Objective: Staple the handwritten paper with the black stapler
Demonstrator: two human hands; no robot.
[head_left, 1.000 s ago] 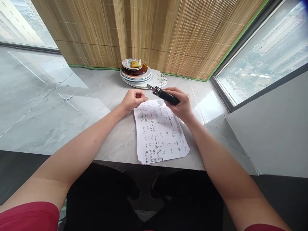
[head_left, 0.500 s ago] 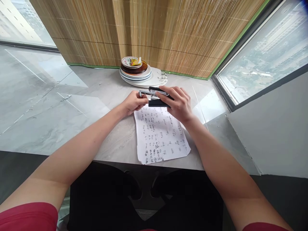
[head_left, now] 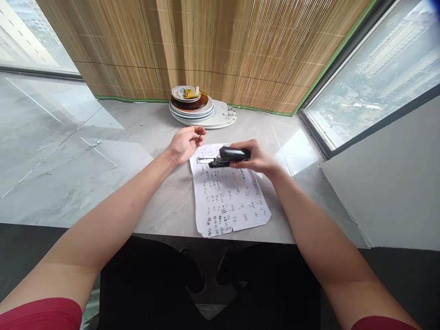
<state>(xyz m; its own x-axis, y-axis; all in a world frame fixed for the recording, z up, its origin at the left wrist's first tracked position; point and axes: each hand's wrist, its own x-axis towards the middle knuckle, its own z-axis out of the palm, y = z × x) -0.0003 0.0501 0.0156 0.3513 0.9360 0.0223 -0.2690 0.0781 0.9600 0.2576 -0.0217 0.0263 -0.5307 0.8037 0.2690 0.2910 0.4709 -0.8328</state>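
My right hand (head_left: 258, 159) grips a black stapler (head_left: 228, 156) with a metal front, held low over the top of a handwritten sheet of paper (head_left: 228, 197) on the grey marble table (head_left: 103, 169). My left hand (head_left: 184, 143) hovers just left of the paper's top corner, fingers curled and pinched together on something small that I cannot make out. The stapler's metal nose points left toward that hand.
A stack of plates (head_left: 195, 109) with a small dish and a yellow wrapper on top stands at the back by the bamboo blind (head_left: 213, 50). A window (head_left: 371, 78) runs along the right. The table edge lies just below the paper's bottom.
The stapler has come down from held up and tilted to level over the paper's top. My left hand has drawn away from the stapler, up and to the left.
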